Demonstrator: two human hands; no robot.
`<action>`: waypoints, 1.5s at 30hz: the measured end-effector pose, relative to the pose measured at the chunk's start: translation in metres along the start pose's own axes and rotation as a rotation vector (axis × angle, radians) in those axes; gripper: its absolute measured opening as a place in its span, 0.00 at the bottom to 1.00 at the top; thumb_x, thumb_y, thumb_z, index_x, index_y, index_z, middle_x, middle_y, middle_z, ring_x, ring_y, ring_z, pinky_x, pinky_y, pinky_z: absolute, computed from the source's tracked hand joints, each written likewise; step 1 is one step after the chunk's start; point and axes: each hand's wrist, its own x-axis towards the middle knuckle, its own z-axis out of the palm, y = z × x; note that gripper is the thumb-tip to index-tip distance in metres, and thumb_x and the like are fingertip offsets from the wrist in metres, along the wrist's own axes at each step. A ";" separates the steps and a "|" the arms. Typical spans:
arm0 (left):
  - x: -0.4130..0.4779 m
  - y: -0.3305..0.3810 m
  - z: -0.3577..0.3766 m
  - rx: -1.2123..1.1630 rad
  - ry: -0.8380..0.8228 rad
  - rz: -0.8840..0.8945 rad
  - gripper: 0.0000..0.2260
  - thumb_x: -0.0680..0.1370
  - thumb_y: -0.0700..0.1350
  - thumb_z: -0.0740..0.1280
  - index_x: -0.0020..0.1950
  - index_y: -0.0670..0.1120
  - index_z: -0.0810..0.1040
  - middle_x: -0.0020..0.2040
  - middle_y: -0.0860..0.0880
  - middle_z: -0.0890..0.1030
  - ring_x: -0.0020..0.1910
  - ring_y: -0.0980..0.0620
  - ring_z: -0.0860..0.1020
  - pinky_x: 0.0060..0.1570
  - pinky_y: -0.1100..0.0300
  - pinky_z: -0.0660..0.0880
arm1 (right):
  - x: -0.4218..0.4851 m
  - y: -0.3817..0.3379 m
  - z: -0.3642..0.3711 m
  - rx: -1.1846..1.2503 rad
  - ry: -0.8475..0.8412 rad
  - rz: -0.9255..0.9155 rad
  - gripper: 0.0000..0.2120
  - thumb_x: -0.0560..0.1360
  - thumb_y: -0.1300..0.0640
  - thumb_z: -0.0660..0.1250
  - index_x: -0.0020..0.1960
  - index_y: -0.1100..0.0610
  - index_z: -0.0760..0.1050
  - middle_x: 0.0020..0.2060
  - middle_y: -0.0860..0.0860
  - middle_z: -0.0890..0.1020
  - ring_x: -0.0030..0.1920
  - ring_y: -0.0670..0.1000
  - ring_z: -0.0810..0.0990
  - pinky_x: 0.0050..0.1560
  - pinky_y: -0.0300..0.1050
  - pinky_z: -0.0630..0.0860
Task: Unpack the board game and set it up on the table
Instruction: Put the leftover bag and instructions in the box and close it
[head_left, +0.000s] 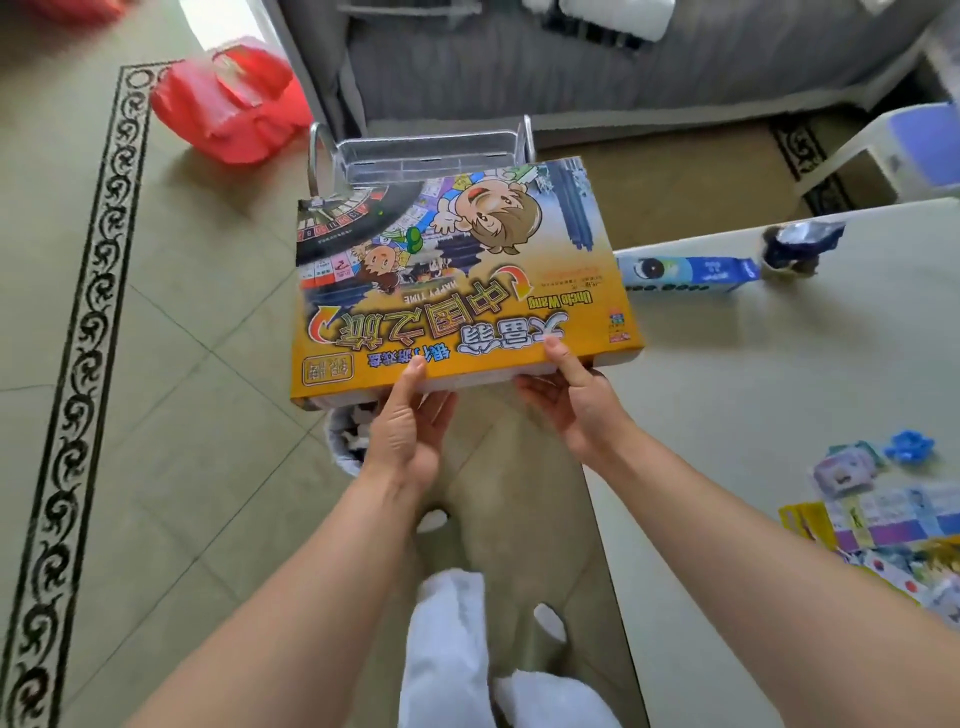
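Head view: we look down along two bare forearms reaching forward over a pale tiled floor (171, 415) with a black scroll border.
Box: a flat yellow cardboard board game box (457, 291), its lid printed with cartoon children and a roulette wheel, the lettering upside down to us. It is held lid-up in the air above the floor, just left of the pale surface (779, 395). Its near right corner overlaps the surface's edge, and we cannot tell whether it touches there.
Left hand: the left hand (410, 431) grips the box's near edge, thumb on the lid and fingers beneath.
Right hand: the right hand (576, 400) clamps the same edge further right, thumb on top and fingers under. The two hands are apart.
Far end of the surface: a blue-and-white carton (685, 270) printed with an eye lies just beside the box's right side. A crumpled dark blue wrapper (800, 244) sits near the carton's far end.
Near right of the surface: a colourful printed sheet (893, 519), a small pale card pack (844, 470) and a blue plastic piece (909, 447) lie close together, all blurred.
Under the box: a round bin (348, 441) stands partly hidden.
Behind the box: a clear rack (426, 150) with a metal frame stands before a grey sofa (571, 62).
Floor, far left: a red plastic bag (228, 98).
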 end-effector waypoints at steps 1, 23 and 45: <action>0.013 0.014 0.010 0.024 -0.008 0.009 0.03 0.74 0.44 0.70 0.47 0.50 0.78 0.41 0.51 0.83 0.43 0.52 0.81 0.47 0.58 0.77 | 0.017 -0.008 0.012 0.007 -0.001 -0.012 0.07 0.77 0.54 0.65 0.54 0.54 0.76 0.45 0.53 0.83 0.43 0.51 0.82 0.45 0.44 0.81; 0.206 0.124 0.102 0.293 0.122 -0.235 0.05 0.79 0.42 0.65 0.43 0.46 0.73 0.46 0.45 0.79 0.44 0.49 0.79 0.46 0.56 0.75 | 0.205 -0.070 0.108 -0.025 0.169 -0.102 0.04 0.79 0.58 0.64 0.53 0.53 0.73 0.50 0.51 0.81 0.49 0.50 0.81 0.53 0.46 0.80; 0.199 0.055 0.127 0.870 0.125 -0.184 0.12 0.80 0.38 0.55 0.60 0.40 0.73 0.50 0.43 0.81 0.41 0.49 0.79 0.40 0.57 0.76 | 0.208 -0.091 0.058 -0.383 -0.043 0.193 0.03 0.76 0.61 0.65 0.49 0.55 0.75 0.52 0.59 0.82 0.48 0.54 0.81 0.50 0.46 0.79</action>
